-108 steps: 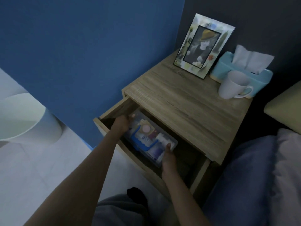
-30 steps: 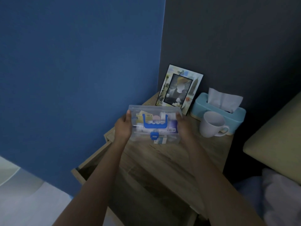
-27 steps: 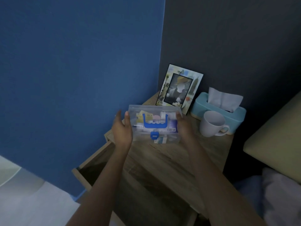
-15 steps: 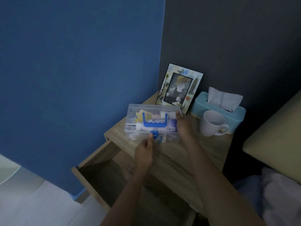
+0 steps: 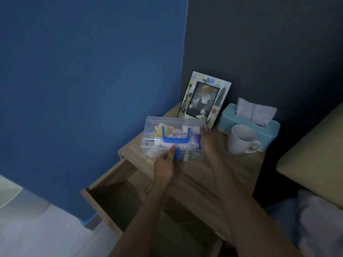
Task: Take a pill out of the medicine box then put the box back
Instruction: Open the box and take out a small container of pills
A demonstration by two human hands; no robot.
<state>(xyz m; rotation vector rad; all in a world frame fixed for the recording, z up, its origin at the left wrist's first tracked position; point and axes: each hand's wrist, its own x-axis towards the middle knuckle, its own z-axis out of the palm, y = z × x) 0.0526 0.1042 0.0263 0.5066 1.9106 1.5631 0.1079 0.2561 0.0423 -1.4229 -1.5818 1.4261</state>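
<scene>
Medicine box is out of the drawer and sitting over the front left part of the nightstand worktop, just in front of the photo frame. Whether it's resting on the wood or held slightly off it, I can't tell. Lid looks closed, blue carry handle lying flat on top.

Right hand has its grip wrapped around the box's right end, steadying it. Left hand is at the front edge, thumb and fingers pinching the little blue latch (looks like it's about to be flipped, but that's my guess).

Progress-wise: box fetched, that's about it. Opening it, picking out a pill, closing it, and putting it back in the drawer are all left, going by what shows.

Hard to read stuff: the room is dim, so the contents through the clear plastic are just a jumble of packets and small bottles, nothing I could call a pill. The drawer's inside is mostly dark and partly covered by the forearms. White mug and tissue box sit to the right of the medicine box, well clear of it.
</scene>
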